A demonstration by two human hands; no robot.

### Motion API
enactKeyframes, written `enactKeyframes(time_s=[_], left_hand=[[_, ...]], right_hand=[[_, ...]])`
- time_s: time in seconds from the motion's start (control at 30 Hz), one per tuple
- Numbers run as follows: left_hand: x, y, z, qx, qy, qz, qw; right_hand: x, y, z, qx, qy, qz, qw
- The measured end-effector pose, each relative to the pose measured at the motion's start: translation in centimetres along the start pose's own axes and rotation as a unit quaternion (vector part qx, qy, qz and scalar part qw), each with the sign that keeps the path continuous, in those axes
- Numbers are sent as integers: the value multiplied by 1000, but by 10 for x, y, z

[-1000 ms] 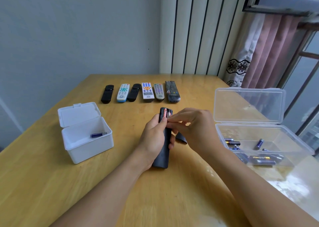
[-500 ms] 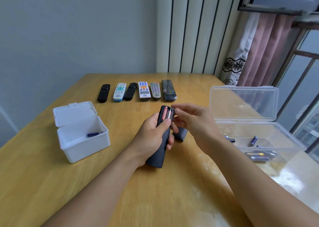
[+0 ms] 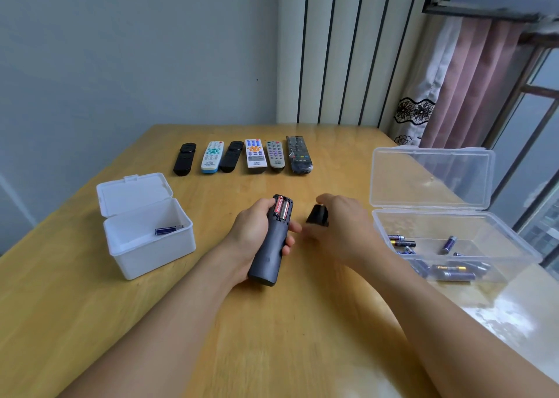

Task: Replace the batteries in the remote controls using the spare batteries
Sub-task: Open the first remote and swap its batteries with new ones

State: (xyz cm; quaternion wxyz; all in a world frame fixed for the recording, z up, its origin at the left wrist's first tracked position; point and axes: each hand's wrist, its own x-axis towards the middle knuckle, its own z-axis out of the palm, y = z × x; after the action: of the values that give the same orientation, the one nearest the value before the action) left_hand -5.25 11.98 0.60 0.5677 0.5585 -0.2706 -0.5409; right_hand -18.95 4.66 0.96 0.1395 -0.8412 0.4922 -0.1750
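Note:
My left hand grips a dark grey remote back side up over the table's middle. Its battery bay is uncovered and two red batteries lie inside. My right hand is just to the right, holding the black battery cover between thumb and fingers. A clear plastic box at the right holds several dark spare batteries. A white box at the left holds one blue battery.
Several other remotes lie in a row face up at the far side of the wooden table. Both boxes have their lids hinged open. A wall, ribbed panel and curtain stand behind the table.
My right hand left the remote's battery bay and moved right, and it now holds the black cover that lay on the table. The left hand kept hold of the remote.

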Motion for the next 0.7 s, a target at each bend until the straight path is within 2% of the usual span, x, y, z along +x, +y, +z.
enactKeyframes(time_s=[0.07, 0.13, 0.23, 0.37, 0.6, 0.7], left_hand=[[1, 0, -1, -16, -10, 2, 1000], [0, 1, -2, -23, -31, 0, 999], [-6, 3, -1, -28, -70, -8, 997], [-8, 2, 0, -9, -85, 0, 996], [-10, 3, -3, -41, -129, -2, 991], [-9, 3, -3, -74, -139, -14, 987]], right_hand=[[0, -3, -1, 106, 86, -31, 990], [0, -7, -1, 196, 124, -68, 970], [-2, -9, 2, 230, 105, -100, 962], [2, -3, 3, 333, 69, -70, 938], [0, -3, 2, 596, 1, -11, 803], [-1, -5, 4, 620, 7, 0, 785]])
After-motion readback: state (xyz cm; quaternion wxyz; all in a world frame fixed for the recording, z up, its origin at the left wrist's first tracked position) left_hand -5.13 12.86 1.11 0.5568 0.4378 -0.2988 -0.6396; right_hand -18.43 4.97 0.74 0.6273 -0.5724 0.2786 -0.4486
